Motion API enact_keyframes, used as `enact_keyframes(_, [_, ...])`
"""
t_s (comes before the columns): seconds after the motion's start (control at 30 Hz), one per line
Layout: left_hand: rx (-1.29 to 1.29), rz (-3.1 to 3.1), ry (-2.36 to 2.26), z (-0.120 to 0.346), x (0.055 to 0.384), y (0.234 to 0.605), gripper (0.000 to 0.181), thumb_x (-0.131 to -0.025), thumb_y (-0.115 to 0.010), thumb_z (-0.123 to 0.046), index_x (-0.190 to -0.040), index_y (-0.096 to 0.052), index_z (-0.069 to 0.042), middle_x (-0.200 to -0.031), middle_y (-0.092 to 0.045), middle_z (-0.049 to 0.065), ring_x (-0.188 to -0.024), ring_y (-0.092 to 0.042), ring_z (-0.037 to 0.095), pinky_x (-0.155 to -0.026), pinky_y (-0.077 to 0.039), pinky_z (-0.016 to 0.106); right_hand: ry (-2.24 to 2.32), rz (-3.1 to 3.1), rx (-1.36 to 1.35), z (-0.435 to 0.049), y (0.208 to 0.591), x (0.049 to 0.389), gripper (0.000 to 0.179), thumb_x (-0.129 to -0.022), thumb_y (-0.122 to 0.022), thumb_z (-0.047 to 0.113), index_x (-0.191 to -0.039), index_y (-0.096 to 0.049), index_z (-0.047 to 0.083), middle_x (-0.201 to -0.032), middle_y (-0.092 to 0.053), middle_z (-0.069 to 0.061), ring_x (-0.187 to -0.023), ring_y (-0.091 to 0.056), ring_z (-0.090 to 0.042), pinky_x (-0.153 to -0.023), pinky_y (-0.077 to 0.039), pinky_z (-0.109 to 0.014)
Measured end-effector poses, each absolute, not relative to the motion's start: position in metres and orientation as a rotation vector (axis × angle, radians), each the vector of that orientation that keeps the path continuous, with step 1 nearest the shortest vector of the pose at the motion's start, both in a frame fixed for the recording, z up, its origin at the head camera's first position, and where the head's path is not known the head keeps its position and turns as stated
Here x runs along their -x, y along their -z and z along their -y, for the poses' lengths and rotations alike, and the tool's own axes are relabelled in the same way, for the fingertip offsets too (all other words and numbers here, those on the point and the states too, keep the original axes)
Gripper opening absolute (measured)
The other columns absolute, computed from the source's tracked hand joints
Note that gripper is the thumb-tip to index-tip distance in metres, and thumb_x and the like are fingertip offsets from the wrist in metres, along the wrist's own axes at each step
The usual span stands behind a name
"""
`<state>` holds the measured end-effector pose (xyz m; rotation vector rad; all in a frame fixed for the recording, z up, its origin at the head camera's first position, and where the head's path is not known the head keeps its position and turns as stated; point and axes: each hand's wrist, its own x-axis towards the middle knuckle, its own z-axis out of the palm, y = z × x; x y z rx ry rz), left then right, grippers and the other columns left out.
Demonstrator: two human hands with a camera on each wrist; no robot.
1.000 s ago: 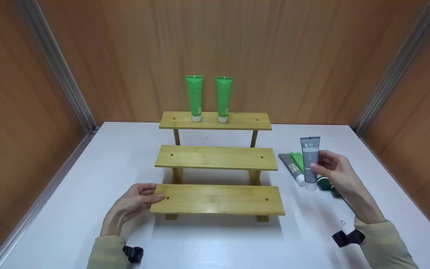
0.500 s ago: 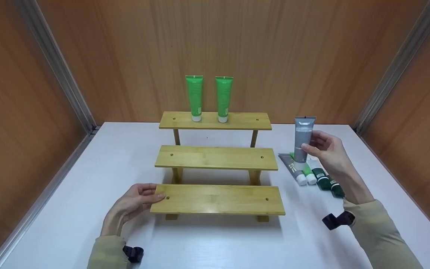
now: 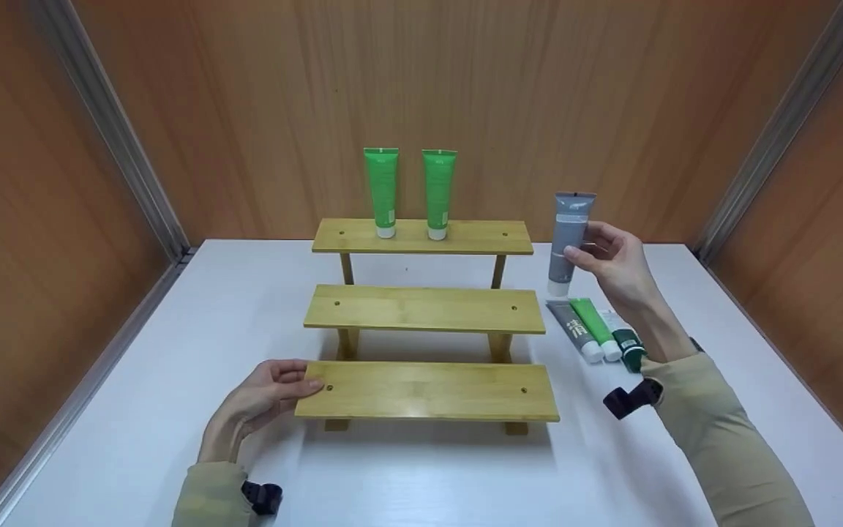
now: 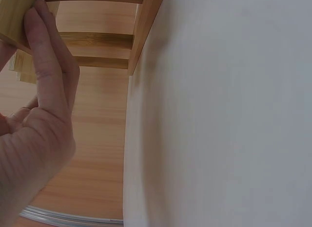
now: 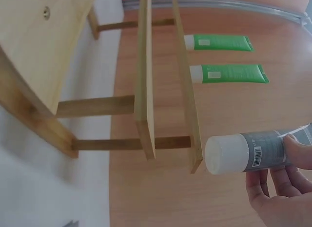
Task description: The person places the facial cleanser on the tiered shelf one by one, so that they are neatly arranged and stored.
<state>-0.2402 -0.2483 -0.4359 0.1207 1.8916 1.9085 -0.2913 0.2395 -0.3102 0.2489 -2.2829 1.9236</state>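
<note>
My right hand point(image 3: 615, 267) pinches a grey tube point(image 3: 569, 238) with a white cap, held cap down in the air to the right of the top shelf. In the right wrist view the grey tube point(image 5: 265, 150) shows a barcode, its cap close beside the shelf's end. My left hand point(image 3: 264, 399) grips the left end of the lowest board of a three-step wooden rack point(image 3: 429, 391), thumb on top and fingers beneath. Two green tubes, a left one point(image 3: 383, 190) and a right one point(image 3: 438, 192), stand on their white caps on the top step.
On the white table right of the rack lie another grey tube point(image 3: 575, 331), a green tube point(image 3: 596, 328) and a white tube with a dark green cap point(image 3: 628, 342). Wooden panels point(image 3: 509, 95) enclose the back and sides.
My right hand has lifted the grey tube up and leftward, from over the lying tubes to beside the top step. The left hand and rack have stayed put.
</note>
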Motion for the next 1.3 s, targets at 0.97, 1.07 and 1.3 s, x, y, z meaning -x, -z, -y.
enact_keyframes(0.97, [-0.120, -1.914, -1.899, 0.247, 0.240, 0.435, 0.068, -0.092, -0.073, -0.012, -0.140, -0.037, 0.018, -0.109, -0.071, 0.003, -0.100, -0.071, 0.011, -0.089, -0.060, 0.023, -2.189, 1.999, -0.345, -0.184, 0.296, 0.349, 0.039, -0.097, -0.057, -0.006, -0.135, -0.051, 0.001, -0.118, -0.056, 0.001, -0.117, -0.051, -0.018, -0.115, -0.040, -0.037])
enact_keyframes(1.07, [-0.115, -1.921, -1.894, 0.247, 0.241, 0.435, 0.070, -0.091, -0.073, -0.013, -0.141, -0.035, 0.019, -0.110, -0.071, 0.003, -0.101, -0.071, 0.011, -0.090, -0.060, 0.023, -2.211, 1.984, -0.325, -0.180, 0.296, 0.354, 0.038, -0.098, -0.056, -0.007, -0.134, -0.052, 0.002, -0.118, -0.056, 0.001, -0.117, -0.052, -0.018, -0.116, -0.041, -0.037])
enact_keyframes(1.3, [-0.106, -1.902, -1.913, 0.248, 0.239, 0.435, 0.065, -0.091, -0.073, -0.010, -0.139, -0.038, 0.017, -0.108, -0.072, 0.002, -0.099, -0.072, 0.011, -0.089, -0.061, 0.022, -2.223, 1.976, -0.281, -0.170, 0.297, 0.364, 0.039, -0.098, -0.055, -0.006, -0.136, -0.050, -0.001, -0.118, -0.056, 0.000, -0.115, -0.051, -0.018, -0.116, -0.040, -0.036])
